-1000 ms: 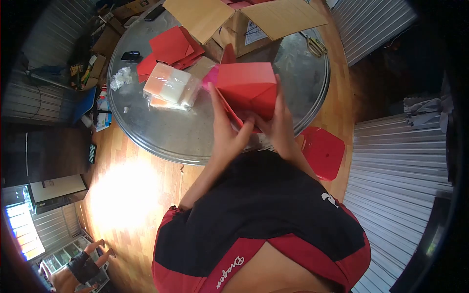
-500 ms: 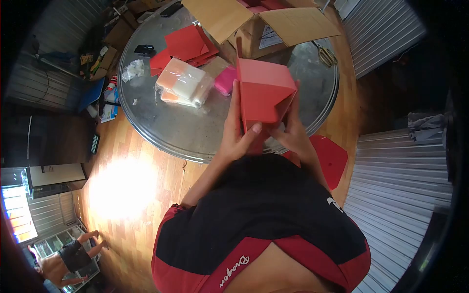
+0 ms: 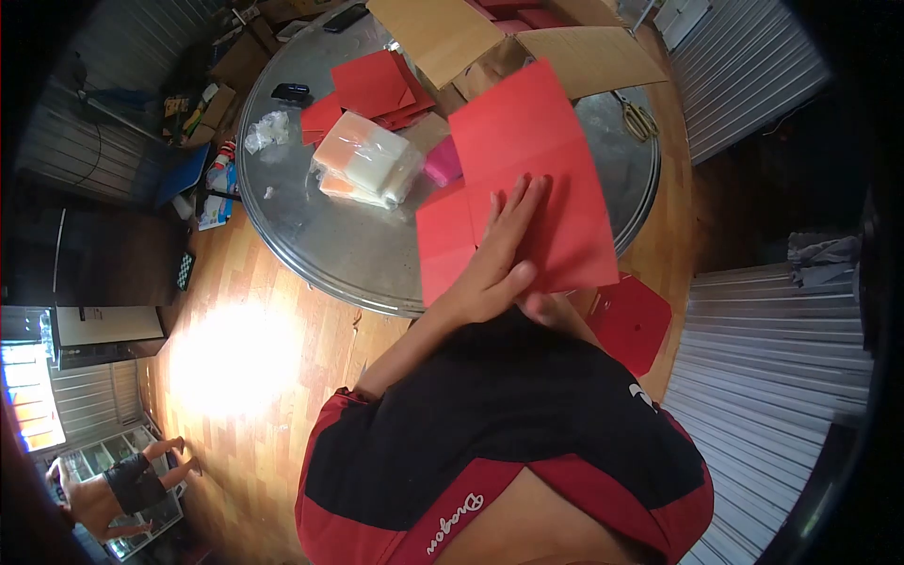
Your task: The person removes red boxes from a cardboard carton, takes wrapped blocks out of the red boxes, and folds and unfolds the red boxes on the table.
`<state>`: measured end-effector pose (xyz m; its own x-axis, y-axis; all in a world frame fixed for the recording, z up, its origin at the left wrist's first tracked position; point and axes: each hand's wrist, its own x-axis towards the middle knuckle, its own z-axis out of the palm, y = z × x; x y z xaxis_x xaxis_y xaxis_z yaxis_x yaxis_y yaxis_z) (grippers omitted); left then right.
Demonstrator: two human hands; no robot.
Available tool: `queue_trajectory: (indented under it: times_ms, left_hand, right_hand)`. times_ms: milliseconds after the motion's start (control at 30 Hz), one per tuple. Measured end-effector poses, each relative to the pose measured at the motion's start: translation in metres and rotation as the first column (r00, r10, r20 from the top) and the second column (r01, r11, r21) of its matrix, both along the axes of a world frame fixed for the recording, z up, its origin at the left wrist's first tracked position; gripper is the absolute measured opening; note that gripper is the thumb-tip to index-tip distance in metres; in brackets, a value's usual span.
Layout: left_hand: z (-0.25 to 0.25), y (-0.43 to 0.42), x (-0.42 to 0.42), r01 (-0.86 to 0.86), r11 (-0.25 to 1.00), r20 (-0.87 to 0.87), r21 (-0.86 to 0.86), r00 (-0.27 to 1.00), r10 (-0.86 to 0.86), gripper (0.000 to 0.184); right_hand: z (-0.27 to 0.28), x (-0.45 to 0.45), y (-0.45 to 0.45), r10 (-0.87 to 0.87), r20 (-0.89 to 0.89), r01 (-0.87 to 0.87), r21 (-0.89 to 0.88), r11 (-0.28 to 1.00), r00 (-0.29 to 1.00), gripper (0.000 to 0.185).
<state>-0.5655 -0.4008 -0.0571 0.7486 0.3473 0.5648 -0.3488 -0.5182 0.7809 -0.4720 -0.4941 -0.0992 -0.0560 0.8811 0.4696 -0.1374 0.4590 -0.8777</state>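
A creased red cardboard sheet (image 3: 556, 198), a box blank with a side flap to the left, is spread out in front of me over the near table edge. My left hand (image 3: 497, 259) lies on it with fingers stretched out across a fold. At the sheet's lower edge is my right hand (image 3: 549, 306); its thumb shows, while its fingers are hidden beneath the cardboard it holds. Beyond, on the table, are plastic-wrapped white and orange packs (image 3: 365, 155), a pink bundle (image 3: 443, 162) and a stack of red sheets (image 3: 377, 85).
An open cardboard box (image 3: 584, 56) with red pieces stands at the far side of the round metal table (image 3: 311, 235). Scissors (image 3: 636, 118) lie at the right rim. Another red piece (image 3: 631, 325) is low on the right. A person (image 3: 122, 485) is at the far lower left.
The red cardboard was a folded box shape held between both hands; now it is opened out flatter. My left hand has moved from its side onto its face, and my right hand has gone lower.
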Motion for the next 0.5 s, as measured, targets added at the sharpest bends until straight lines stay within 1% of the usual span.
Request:
queue_trajectory:
  times_ms: [33,67,100,133,167,200,233,267,300,333,367,400,433,467,500]
  left_hand:
    - [-0.002,0.000,0.000,-0.018,0.994,-0.072,-0.110,0.997,0.010,0.071]
    - [-0.004,0.001,0.000,-0.044,0.975,-0.143,-0.216,0.990,0.013,0.061]
    - [0.001,0.001,-0.005,-0.197,0.972,-0.143,-0.126,0.973,0.179,0.049]
    - [0.000,0.004,-0.011,-0.204,0.971,-0.139,-0.123,0.973,0.186,0.049]
    - [-0.003,0.009,-0.017,-0.463,0.884,-0.163,-0.066,0.879,0.449,0.052]
    - [-0.006,0.014,-0.023,-0.688,0.726,-0.170,-0.004,0.716,0.677,0.056]
    - [-0.008,0.020,-0.029,-0.695,0.719,-0.162,0.000,0.709,0.686,0.056]
    - [-0.011,0.027,-0.036,-0.647,0.729,-0.206,-0.223,0.762,0.613,0.055]
    - [-0.011,0.033,-0.042,-0.573,0.693,-0.227,-0.438,0.816,0.531,0.053]
    - [-0.009,0.037,-0.048,-0.579,0.689,-0.222,-0.436,0.811,0.541,0.053]
    - [-0.005,0.042,-0.053,-0.454,0.579,-0.219,-0.677,0.876,0.430,0.053]
    - [-0.001,0.047,-0.059,-0.305,0.410,-0.177,-0.860,0.931,0.320,0.052]
    - [-0.007,0.055,-0.067,-0.247,0.364,-0.122,-0.898,0.935,0.334,0.048]
    - [-0.008,0.064,-0.072,-0.185,0.345,-0.035,-0.920,0.917,0.398,0.043]
    - [-0.016,0.078,-0.083,-0.205,0.386,-0.004,-0.900,0.887,0.462,0.040]
  right_hand:
    - [0.003,-0.007,-0.006,-0.106,-0.355,0.013,-0.253,0.967,0.929,0.075]
    - [0.005,-0.010,-0.008,-0.282,-0.621,-0.068,-0.478,0.876,0.731,0.057]
    - [0.004,-0.005,-0.005,-0.290,-0.749,-0.066,-0.405,0.912,0.596,0.041]
    - [0.006,-0.001,-0.005,-0.283,-0.748,-0.072,-0.402,0.913,0.600,0.041]
    - [0.009,0.003,-0.003,-0.271,-0.762,-0.057,-0.373,0.926,0.589,0.040]
    - [0.012,0.007,-0.002,-0.256,-0.776,-0.044,-0.342,0.939,0.576,0.039]
    - [0.008,0.011,-0.002,-0.235,-0.708,0.007,-0.308,0.951,0.667,0.043]
    - [0.008,0.008,0.001,-0.222,-0.708,-0.001,-0.300,0.954,0.670,0.043]
    - [0.008,0.005,0.003,-0.245,-0.650,0.063,-0.291,0.955,0.719,0.043]
    - [0.008,0.003,0.006,-0.271,-0.588,0.126,-0.276,0.953,0.762,0.043]
    - [0.003,0.006,0.008,-0.248,-0.649,0.039,-0.319,0.947,0.719,0.046]
    - [0.001,0.007,0.013,-0.237,-0.648,0.031,-0.312,0.949,0.724,0.046]
    - [0.001,0.007,0.021,-0.268,-0.587,0.078,-0.329,0.941,0.764,0.048]
    - [0.001,0.009,0.029,-0.299,-0.523,0.128,-0.339,0.932,0.798,0.050]
    - [-0.005,0.016,0.034,-0.364,-0.209,0.259,-0.405,0.877,0.908,0.060]
